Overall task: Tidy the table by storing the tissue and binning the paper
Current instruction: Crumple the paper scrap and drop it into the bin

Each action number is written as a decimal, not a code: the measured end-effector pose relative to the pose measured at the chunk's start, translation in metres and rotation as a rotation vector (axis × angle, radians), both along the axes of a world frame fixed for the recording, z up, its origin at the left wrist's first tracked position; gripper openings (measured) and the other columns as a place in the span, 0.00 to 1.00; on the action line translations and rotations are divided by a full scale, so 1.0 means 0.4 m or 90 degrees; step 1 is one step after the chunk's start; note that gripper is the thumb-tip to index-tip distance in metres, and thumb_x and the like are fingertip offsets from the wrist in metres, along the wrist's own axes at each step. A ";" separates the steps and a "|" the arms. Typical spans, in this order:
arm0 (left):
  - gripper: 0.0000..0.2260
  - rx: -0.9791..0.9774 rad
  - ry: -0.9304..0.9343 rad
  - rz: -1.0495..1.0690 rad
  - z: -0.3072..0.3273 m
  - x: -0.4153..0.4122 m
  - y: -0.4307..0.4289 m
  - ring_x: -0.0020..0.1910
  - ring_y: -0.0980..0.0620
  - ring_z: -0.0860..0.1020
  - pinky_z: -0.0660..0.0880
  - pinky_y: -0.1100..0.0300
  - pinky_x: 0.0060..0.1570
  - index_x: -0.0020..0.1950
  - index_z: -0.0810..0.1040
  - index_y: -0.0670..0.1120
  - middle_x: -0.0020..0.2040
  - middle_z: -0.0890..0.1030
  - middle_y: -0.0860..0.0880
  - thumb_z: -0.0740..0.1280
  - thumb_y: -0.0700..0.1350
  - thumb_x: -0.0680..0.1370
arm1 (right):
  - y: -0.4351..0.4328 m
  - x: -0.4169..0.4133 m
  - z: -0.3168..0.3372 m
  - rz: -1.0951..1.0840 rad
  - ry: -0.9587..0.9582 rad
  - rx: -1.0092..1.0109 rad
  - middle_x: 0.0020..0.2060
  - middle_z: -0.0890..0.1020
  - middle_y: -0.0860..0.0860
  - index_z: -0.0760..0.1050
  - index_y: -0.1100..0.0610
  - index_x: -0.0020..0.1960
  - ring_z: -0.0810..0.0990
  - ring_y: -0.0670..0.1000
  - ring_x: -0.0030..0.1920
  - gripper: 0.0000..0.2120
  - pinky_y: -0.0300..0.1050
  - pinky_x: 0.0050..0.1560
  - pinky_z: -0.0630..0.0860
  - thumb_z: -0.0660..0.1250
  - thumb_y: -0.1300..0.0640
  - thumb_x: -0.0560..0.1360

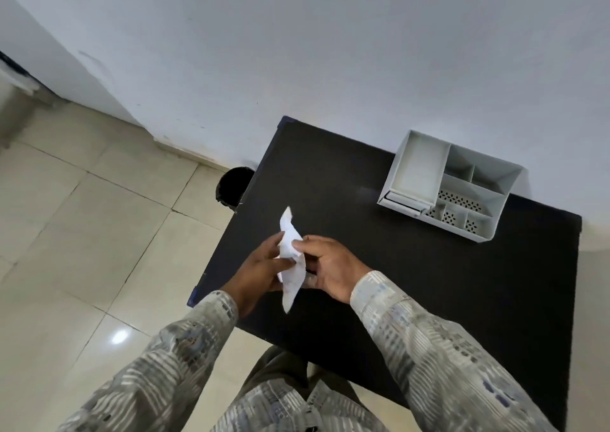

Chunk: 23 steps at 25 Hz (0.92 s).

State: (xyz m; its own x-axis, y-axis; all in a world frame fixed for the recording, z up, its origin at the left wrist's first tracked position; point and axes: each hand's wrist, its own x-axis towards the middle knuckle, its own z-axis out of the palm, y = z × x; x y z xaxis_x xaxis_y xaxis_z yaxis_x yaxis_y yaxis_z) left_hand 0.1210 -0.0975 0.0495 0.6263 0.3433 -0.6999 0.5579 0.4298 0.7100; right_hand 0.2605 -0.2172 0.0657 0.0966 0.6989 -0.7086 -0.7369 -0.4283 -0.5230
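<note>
A crumpled white sheet of paper (290, 260) with faint print is held between both hands above the left part of the black table (396, 283). My left hand (260, 273) grips its left side, and my right hand (330, 266) pinches its upper right edge. The paper stands roughly upright, folded and bent. A grey desk organiser (452, 184) with several compartments stands at the table's far right; its large compartment looks empty. A black bin (234, 185) stands on the floor at the table's far left edge. No tissue is visible.
A white wall runs behind the table. Beige floor tiles (82, 233) spread to the left. My patterned sleeves and trousers fill the bottom of the view.
</note>
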 end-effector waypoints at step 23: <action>0.12 0.114 -0.194 0.293 0.458 -0.436 0.178 0.43 0.46 0.86 0.86 0.47 0.47 0.58 0.85 0.43 0.49 0.88 0.42 0.72 0.32 0.77 | 0.311 -0.430 0.399 0.000 -0.555 0.163 0.49 0.88 0.38 0.84 0.44 0.57 0.87 0.42 0.54 0.09 0.29 0.44 0.81 0.76 0.49 0.78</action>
